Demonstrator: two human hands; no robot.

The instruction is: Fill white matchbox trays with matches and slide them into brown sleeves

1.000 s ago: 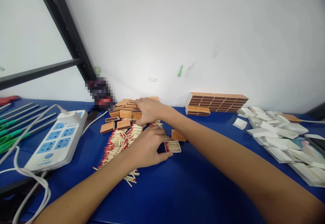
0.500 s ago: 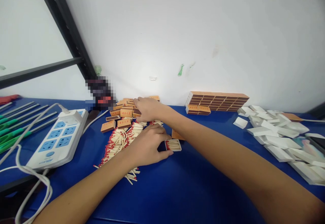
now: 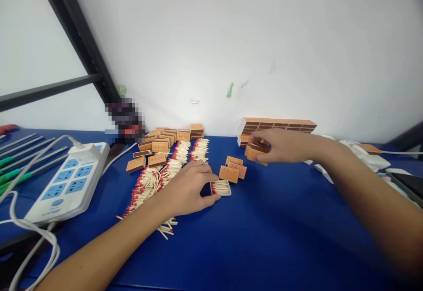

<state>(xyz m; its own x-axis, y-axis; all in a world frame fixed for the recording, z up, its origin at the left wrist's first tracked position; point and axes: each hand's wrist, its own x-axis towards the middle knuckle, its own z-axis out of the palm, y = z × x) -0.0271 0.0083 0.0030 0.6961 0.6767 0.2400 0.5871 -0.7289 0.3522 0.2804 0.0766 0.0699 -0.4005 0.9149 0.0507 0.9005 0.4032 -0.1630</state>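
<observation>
My left hand [image 3: 191,187] has its thumb and fingers closed around the left end of a white matchbox tray [image 3: 220,188] packed with red-tipped matches, which rests on the blue table. In my right hand [image 3: 276,145] are orange matchbox sleeves [image 3: 254,153] with dark striking sides, pinched in the fingertips above the table; their number is partly hidden. Just behind the tray lie a few orange matchbox sleeves [image 3: 228,174]. Loose matches [image 3: 155,181] spread in rows beside and under my left forearm, with a heap of orange matchbox sleeves [image 3: 160,145] behind them.
Against the wall stands a long stack of matchboxes [image 3: 280,123], partly behind my right hand. White empty trays [image 3: 360,152] are heaped at right, near a dark phone-like object [image 3: 410,185]. A power strip [image 3: 71,181] with cables and green-handled screwdrivers [image 3: 20,178] lie at left.
My right hand has moved right from the sleeve heap to in front of the matchbox stack, carrying sleeves. My left hand stays at the filled tray. Sleeves behind the tray are now uncovered.
</observation>
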